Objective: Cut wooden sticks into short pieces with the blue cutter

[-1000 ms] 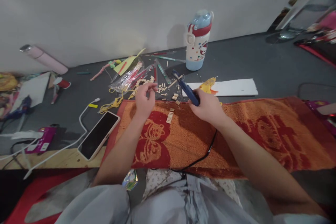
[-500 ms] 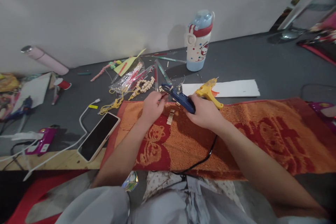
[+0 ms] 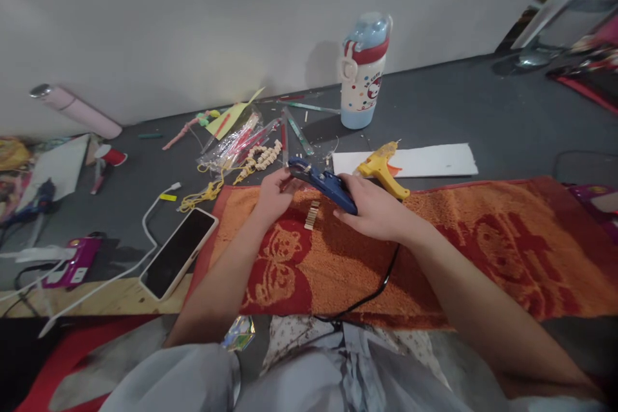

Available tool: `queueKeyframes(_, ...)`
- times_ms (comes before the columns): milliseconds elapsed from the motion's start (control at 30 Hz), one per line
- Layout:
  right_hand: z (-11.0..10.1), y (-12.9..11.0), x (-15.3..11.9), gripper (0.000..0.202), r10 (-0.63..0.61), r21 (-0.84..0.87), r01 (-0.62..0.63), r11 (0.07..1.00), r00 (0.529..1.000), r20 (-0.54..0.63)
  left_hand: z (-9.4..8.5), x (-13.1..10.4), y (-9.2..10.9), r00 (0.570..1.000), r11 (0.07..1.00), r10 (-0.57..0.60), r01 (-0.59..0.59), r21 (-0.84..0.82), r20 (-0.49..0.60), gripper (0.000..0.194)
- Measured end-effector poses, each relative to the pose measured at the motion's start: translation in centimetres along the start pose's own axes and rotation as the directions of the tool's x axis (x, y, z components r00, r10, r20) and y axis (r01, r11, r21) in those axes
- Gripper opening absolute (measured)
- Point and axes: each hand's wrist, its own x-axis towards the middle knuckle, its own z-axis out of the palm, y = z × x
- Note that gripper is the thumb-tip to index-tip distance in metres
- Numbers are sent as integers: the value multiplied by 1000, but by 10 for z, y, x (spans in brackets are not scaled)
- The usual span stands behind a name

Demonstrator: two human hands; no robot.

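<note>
My right hand (image 3: 371, 207) is wrapped around a long dark blue hand tool (image 3: 331, 188), held tilted with its darker end toward the left. A black cord (image 3: 374, 295) runs down from beneath this hand across the towel. My left hand (image 3: 275, 193) is closed, fingertips at the far end of the blue tool. Anything between those fingertips is too small to make out. Below the tool, a short row of small pale sticks (image 3: 311, 215) lies on the orange and red towel (image 3: 357, 270).
A yellow glue gun (image 3: 381, 164) lies on a white strip (image 3: 439, 161) behind the towel. Farther back stands a bottle (image 3: 363, 80). To the left are a phone (image 3: 179, 254), a white cable (image 3: 153, 225), a string of pale pieces (image 3: 261, 159) and plastic packets (image 3: 232, 148).
The blue tool's far end and my left hand have shifted slightly left. My right hand keeps its grip on the tool. The row of sticks stays in place on the towel.
</note>
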Motion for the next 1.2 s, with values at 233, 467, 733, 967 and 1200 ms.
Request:
queueKeyframes(233,1,-1,1,54,7,7,-7,1000,999,-38,-3,-4,9,999,984,2,-9,175,38,28)
queueKeyframes(467,3,2,2,55,11,-44,-13,999,999,-48,-3,-3,17,1000,964,-23,16,267,21,25)
queueKeyframes(733,3,2,2,54,31,-16,-32,999,997,-67,-1,-4,12,1000,966,23,-17,256,-20,24)
queueKeyframes(967,1,2,2,54,22,-13,-23,1000,997,-76,0,-5,10,1000,972,-19,19,235,-4,23)
queueKeyframes(1200,-3,-1,2,49,34,-17,-35,999,999,-36,0,-4,12,999,974,-2,-7,226,40,26)
